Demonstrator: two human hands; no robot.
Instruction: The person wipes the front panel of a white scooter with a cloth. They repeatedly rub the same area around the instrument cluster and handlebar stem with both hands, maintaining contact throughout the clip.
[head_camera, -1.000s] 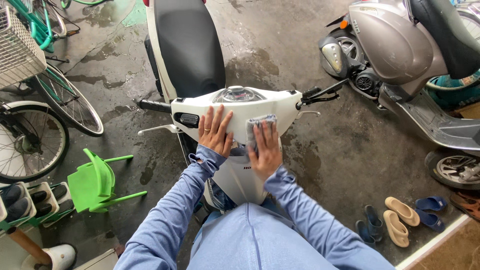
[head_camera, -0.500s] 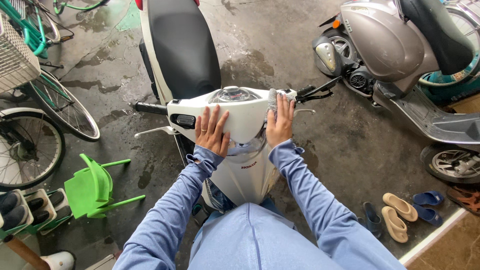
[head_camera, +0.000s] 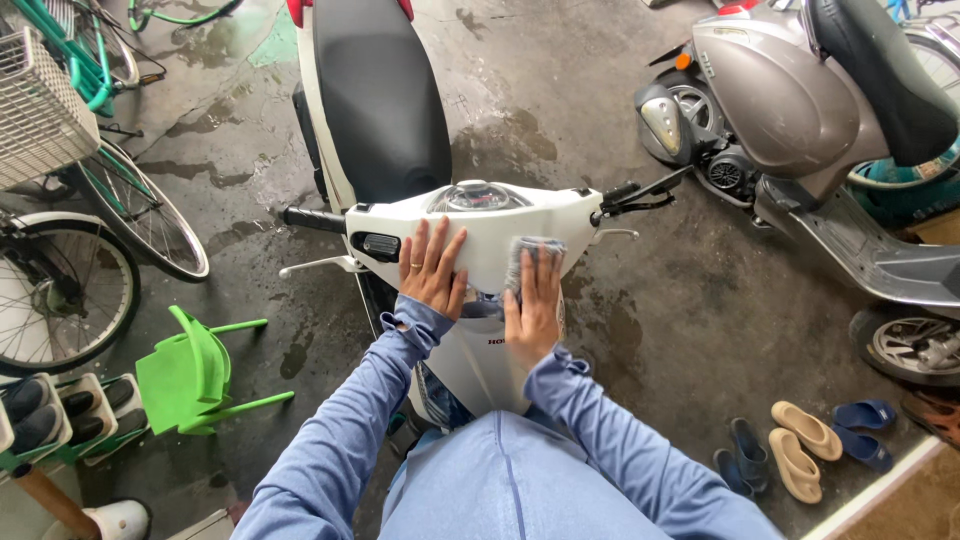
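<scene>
A white scooter (head_camera: 470, 225) with a black seat stands in front of me, its handlebar cover facing me. My left hand (head_camera: 432, 270) lies flat on the front of the white cover, fingers spread, a ring on one finger. My right hand (head_camera: 533, 300) presses a grey cloth (head_camera: 525, 252) against the cover just right of the middle. Both arms wear light blue sleeves. The black left grip (head_camera: 310, 218) and the right brake lever (head_camera: 640, 195) stick out to the sides.
A grey scooter (head_camera: 800, 110) is parked at the right. Bicycles with a white basket (head_camera: 40, 115) stand at the left. A green plastic chair (head_camera: 195, 375) lies tipped at lower left, by a shoe rack (head_camera: 50, 415). Sandals (head_camera: 800, 450) sit at lower right. The concrete floor is wet in patches.
My right hand with the cloth went up to the right end of the cover, then came back down toward the middle. The left hand stayed in place.
</scene>
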